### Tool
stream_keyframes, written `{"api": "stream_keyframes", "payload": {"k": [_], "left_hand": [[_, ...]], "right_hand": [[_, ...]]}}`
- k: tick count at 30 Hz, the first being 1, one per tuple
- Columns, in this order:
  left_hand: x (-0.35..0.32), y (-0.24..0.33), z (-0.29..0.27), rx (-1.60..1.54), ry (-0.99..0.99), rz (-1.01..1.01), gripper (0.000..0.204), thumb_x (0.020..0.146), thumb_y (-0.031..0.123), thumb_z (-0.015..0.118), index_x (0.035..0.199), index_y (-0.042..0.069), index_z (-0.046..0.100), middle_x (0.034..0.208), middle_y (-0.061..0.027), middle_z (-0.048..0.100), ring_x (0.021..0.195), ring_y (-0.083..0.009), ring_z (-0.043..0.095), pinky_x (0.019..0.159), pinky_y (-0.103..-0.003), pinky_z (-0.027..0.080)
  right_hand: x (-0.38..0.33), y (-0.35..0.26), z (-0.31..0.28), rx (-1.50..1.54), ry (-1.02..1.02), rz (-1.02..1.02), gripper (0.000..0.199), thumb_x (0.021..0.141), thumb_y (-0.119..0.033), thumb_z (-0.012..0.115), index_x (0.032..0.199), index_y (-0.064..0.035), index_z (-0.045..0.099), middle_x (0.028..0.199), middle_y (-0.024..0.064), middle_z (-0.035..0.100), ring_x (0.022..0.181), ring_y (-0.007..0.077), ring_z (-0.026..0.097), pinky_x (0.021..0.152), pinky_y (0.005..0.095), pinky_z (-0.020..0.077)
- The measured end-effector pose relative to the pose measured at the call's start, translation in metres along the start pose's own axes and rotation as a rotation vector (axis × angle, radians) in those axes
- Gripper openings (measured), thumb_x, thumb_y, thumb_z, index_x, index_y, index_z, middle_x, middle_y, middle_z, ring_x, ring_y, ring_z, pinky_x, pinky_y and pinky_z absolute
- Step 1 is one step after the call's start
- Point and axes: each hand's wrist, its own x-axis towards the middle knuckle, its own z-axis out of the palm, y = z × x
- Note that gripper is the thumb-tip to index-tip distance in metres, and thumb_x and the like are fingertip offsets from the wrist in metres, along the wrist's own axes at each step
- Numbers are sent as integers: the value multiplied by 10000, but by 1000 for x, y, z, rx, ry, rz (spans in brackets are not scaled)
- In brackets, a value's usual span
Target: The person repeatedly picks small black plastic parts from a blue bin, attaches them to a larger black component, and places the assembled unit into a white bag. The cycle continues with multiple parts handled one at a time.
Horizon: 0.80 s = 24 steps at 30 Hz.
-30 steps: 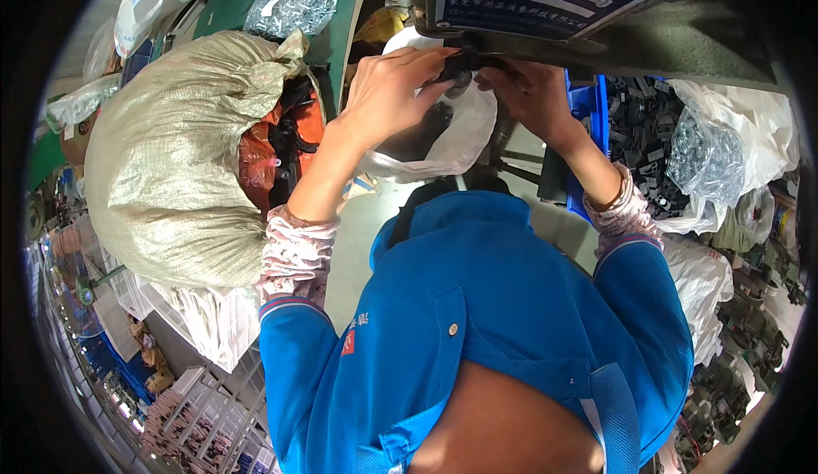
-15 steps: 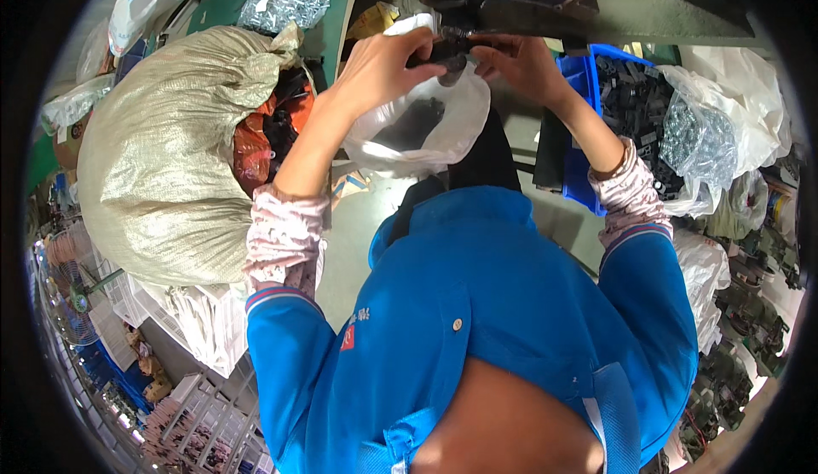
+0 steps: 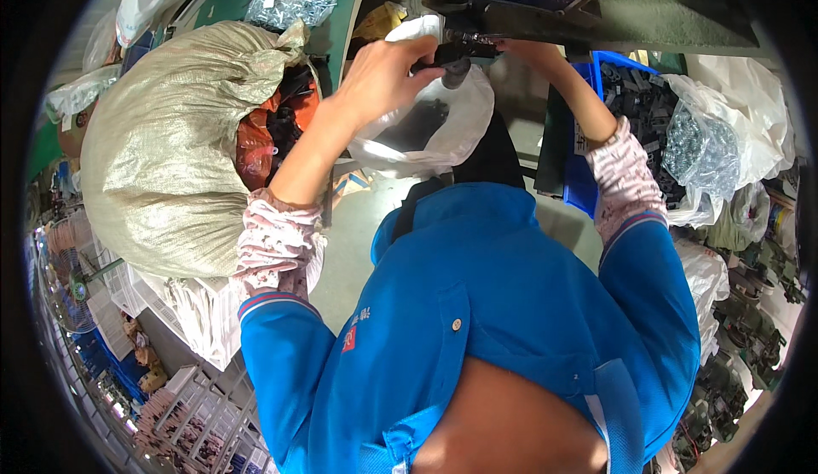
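My left hand (image 3: 383, 78) is closed, thumb and fingers bent around a small black part (image 3: 433, 58) at the machine's dark metal fixture (image 3: 469, 41). A dark rounded knob-like piece (image 3: 457, 73) sits just below that fixture. My right hand (image 3: 532, 52) reaches in from the other side, beneath the machine's ledge. Its fingers are mostly hidden there, so whether they grip anything does not show. Below both hands hangs an opened white bag (image 3: 464, 129) with dark pieces (image 3: 412, 124) inside.
On the left bulges a large woven sack (image 3: 162, 158) with orange bags and black parts at its mouth. A blue crate (image 3: 582, 188) of black parts stands right, beside a clear bag of metal pieces (image 3: 700, 146). The machine (image 3: 665, 14) overhangs at the top.
My right hand has moved up and further under the machine's ledge, hiding its fingers. My left hand stays near the fixture, its fingers slightly shifted on the black part.
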Motion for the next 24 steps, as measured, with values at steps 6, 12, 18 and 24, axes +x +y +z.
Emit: {"api": "stream_keyframes", "payload": {"k": [6,12,18,24], "left_hand": [[-9,6,0,-24,-10,-62,223,786,204,715,863,24,610,696,-174,601,613,-340,578,562,-382,439],[-5,-2,7,-18,67,38,223,782,221,717,882,45,622,597,-157,580,570,-329,590,556,-384,442],[-10,-4,5,-34,89,33,217,783,221,718,881,50,627,635,-161,598,592,-336,596,561,-379,449],[-18,13,3,37,256,161,206,787,156,721,882,6,616,883,-144,674,711,-326,644,598,-347,490]], "right_hand": [[34,10,16,-690,79,-45,263,811,-166,612,1061,-82,622,1007,151,620,924,306,589,838,400,463],[49,67,34,-904,303,-215,278,753,-188,675,1004,-71,657,984,161,629,942,346,579,840,445,452],[48,-3,23,-762,-42,107,401,826,-188,583,1211,-78,567,1237,194,531,1146,371,485,1018,479,340],[49,24,21,-1139,436,-203,330,827,-214,603,1120,-61,621,1195,173,577,1129,368,514,1018,483,351]]}}
